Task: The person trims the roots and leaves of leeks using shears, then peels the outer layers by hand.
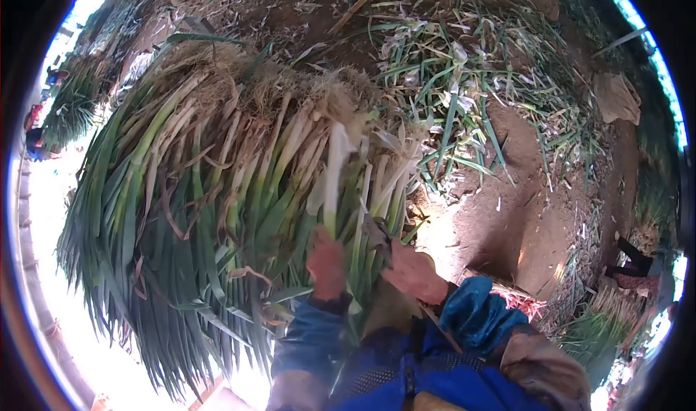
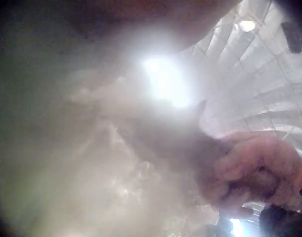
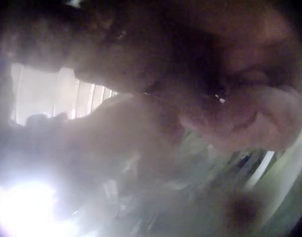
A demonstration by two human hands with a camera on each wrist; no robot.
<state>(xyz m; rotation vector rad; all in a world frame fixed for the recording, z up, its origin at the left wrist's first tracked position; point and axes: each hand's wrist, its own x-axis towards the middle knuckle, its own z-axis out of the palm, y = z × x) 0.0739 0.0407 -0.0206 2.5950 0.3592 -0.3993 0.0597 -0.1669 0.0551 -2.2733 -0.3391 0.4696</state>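
Note:
A large green onion (image 1: 336, 171) with a bare white stalk stands out from the pile, its root end pointing away from me. My left hand (image 1: 326, 266) grips it low on its green part. Just to the right, my right hand (image 1: 415, 272) holds a dark knife (image 1: 378, 234), its blade pointing up and left, close beside the onion stalks. In the left wrist view the right hand (image 2: 257, 168) shows with curled fingers, while the rest is hazy. The right wrist view is dim and blurred, with part of a hand (image 3: 259, 118) at upper right.
A broad pile of green onions (image 1: 196, 215) lies under and left of my hands, roots away from me. Cut leaves and peelings (image 1: 464, 77) litter the soil (image 1: 529, 193) at right. Another bundle (image 1: 598, 331) lies at lower right, near a light sack (image 1: 618, 97) farther back.

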